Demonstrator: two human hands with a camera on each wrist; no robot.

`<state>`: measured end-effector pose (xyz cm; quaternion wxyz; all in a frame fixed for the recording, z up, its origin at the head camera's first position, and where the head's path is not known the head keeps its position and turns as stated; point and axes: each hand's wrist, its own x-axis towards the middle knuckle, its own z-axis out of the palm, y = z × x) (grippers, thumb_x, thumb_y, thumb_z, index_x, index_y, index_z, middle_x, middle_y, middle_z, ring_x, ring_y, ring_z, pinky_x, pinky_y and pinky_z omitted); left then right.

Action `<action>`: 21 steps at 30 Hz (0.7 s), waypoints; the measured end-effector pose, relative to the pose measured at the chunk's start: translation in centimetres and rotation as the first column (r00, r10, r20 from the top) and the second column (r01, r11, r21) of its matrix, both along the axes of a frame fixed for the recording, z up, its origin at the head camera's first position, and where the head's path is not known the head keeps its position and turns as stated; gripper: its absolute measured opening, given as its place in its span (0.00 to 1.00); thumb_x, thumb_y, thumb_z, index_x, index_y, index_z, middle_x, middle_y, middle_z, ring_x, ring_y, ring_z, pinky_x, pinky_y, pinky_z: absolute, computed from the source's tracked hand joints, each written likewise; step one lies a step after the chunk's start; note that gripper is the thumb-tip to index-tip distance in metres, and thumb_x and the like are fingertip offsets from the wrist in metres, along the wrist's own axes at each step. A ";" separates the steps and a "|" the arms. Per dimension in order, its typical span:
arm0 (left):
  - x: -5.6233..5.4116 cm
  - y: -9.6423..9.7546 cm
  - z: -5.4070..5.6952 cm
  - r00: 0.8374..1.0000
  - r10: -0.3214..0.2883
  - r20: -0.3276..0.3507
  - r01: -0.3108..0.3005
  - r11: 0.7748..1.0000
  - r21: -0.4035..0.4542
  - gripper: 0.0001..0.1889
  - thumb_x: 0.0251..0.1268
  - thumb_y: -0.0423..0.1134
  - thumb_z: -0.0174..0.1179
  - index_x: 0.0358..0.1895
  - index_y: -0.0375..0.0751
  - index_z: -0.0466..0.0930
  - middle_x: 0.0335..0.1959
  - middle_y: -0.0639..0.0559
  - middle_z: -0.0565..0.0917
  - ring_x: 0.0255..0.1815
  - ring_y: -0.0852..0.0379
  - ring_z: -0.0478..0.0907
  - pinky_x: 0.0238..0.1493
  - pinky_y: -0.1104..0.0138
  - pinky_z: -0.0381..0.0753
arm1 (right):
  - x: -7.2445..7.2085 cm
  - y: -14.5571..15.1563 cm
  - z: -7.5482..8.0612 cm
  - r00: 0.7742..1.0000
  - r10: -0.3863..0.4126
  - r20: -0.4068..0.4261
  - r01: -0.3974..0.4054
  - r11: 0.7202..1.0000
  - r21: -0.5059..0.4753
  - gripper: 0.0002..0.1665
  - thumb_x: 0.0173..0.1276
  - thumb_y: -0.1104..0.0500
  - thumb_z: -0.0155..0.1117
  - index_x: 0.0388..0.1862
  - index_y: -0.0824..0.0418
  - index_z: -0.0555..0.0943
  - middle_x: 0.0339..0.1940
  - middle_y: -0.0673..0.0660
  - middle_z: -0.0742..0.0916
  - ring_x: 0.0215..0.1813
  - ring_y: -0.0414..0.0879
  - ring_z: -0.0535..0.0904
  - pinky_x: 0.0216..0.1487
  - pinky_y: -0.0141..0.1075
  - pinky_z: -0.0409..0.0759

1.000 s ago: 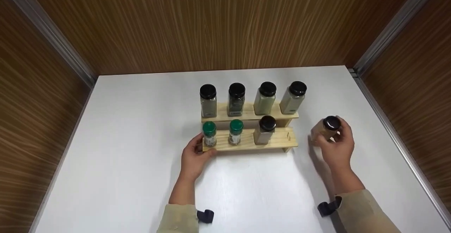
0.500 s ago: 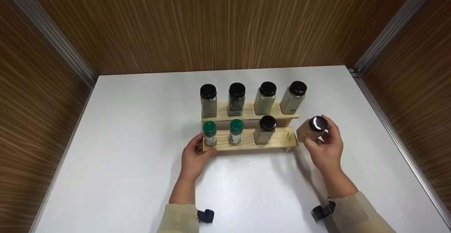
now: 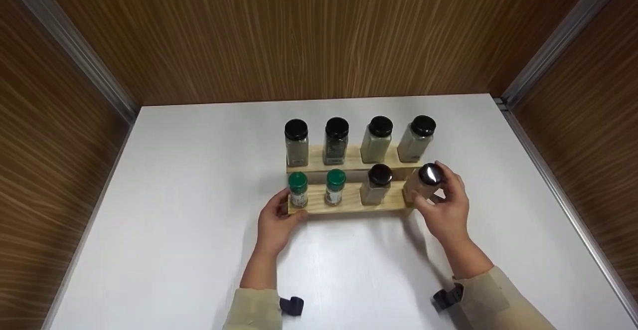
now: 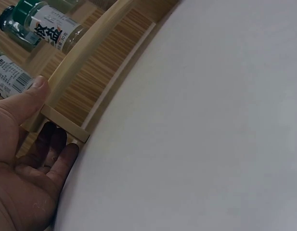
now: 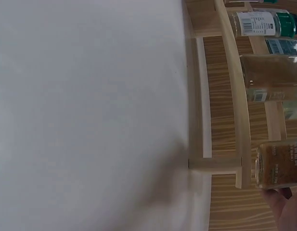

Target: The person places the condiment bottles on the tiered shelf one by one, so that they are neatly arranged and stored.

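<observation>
A two-tier wooden spice rack [image 3: 314, 201] stands on the white table. My left hand [image 3: 273, 228] grips its left end, thumb [image 4: 36, 90] on the lower shelf's front edge and fingers curled about the end support. In my right hand [image 3: 445, 215] is a black-lidded spice jar [image 3: 417, 185], tilted, over the right end of the lower shelf. Brown contents show through this jar [image 5: 279, 164] in the right wrist view, its base close to the shelf. Left of it on the same shelf are another black-lidded jar [image 3: 375, 193] and two green-capped bottles [image 3: 334, 194].
Several black-lidded jars [image 3: 375, 148] line the upper shelf [image 3: 353, 158]. Wood-grain panels [image 3: 319, 36] enclose the white table [image 3: 189, 195] at the back and both sides, with metal strips [image 3: 563, 210] along the corners.
My right hand has carried the black-lidded spice jar leftward, from beside the rack to over the lower shelf's right end. The left hand has stayed on the rack.
</observation>
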<state>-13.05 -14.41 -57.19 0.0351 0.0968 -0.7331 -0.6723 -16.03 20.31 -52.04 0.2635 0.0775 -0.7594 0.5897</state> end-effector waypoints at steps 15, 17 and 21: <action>0.0 0.2 0.3 1.000 -0.018 -0.007 0.018 1.000 -0.005 0.37 0.59 0.31 0.79 0.72 0.34 0.76 0.58 0.40 0.83 0.57 0.46 0.82 0.54 0.63 0.81 | 1.3 -2.2 3.0 0.997 -0.067 0.036 0.063 0.992 0.105 0.41 0.50 0.85 0.70 0.67 0.77 0.75 0.51 0.47 0.79 0.44 0.36 0.77 0.41 0.23 0.82; 0.0 0.2 0.3 1.000 -0.014 -0.001 0.014 1.000 -0.007 0.37 0.59 0.31 0.79 0.73 0.35 0.76 0.58 0.40 0.83 0.57 0.46 0.82 0.54 0.63 0.81 | 1.4 -2.3 3.1 0.997 -0.066 0.050 0.060 0.992 0.113 0.41 0.51 0.85 0.70 0.67 0.78 0.75 0.51 0.51 0.80 0.44 0.37 0.77 0.42 0.23 0.82; 0.0 0.1 0.3 1.000 -0.008 0.001 0.009 1.000 -0.010 0.37 0.59 0.31 0.79 0.73 0.34 0.76 0.58 0.40 0.83 0.56 0.46 0.81 0.54 0.63 0.81 | 1.3 -2.4 2.8 0.996 -0.068 0.057 0.060 0.991 0.122 0.40 0.52 0.84 0.71 0.67 0.77 0.75 0.53 0.60 0.81 0.44 0.38 0.77 0.44 0.24 0.82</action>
